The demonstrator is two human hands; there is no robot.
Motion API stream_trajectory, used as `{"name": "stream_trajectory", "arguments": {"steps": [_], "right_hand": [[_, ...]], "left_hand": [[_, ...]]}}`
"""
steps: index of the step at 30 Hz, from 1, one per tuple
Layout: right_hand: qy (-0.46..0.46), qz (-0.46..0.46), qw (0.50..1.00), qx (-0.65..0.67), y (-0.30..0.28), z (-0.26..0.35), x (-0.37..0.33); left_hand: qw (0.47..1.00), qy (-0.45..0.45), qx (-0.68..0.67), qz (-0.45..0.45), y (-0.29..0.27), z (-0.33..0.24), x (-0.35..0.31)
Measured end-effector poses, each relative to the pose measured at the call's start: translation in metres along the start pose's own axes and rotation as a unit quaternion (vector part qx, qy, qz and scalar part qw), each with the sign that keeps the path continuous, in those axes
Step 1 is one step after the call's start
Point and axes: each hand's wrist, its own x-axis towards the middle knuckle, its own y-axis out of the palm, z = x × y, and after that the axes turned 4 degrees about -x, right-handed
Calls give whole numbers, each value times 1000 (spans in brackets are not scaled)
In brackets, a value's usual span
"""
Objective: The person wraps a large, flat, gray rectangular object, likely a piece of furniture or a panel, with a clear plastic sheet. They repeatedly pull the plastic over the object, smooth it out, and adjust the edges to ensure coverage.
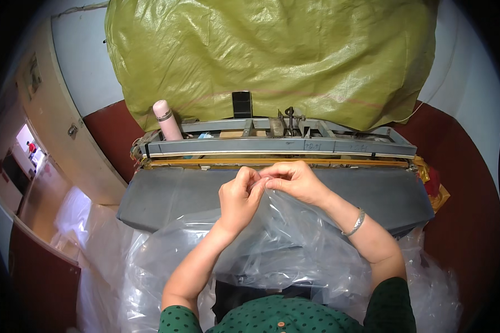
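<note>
Clear plastic film [283,238] hangs in loose folds from my fingertips and spreads over my lap and down both sides. My left hand [240,197] pinches its upper edge between thumb and fingers. Right beside it, my right hand [296,180] pinches the same edge, the two thumbs almost touching. Both hands hover above the dark grey padded surface [166,194] of a bench machine. A silver bracelet [354,222] circles my right wrist.
Behind the pad runs a grey metal frame [205,149] with a clamp-like fitting [289,122]. A pink flask [167,120] stands at its left end. A yellow-green sheet [272,55] covers the back. An open door [66,111] is at left.
</note>
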Motion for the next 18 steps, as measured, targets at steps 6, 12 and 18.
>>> {"name": "stream_trajectory", "arguments": {"steps": [6,12,18], "right_hand": [[-4,-122,968,219,-9,-39,-16],[86,-511,854,-47,-145,-87,-120],[154,-628,600,-471,-366,-98,-497]], "left_hand": [[859,-214,-207,416,-43,-5,1],[601,-390,-261,647,-101,-3,-66],[636,-351,57,685,-163,73,-169]]}}
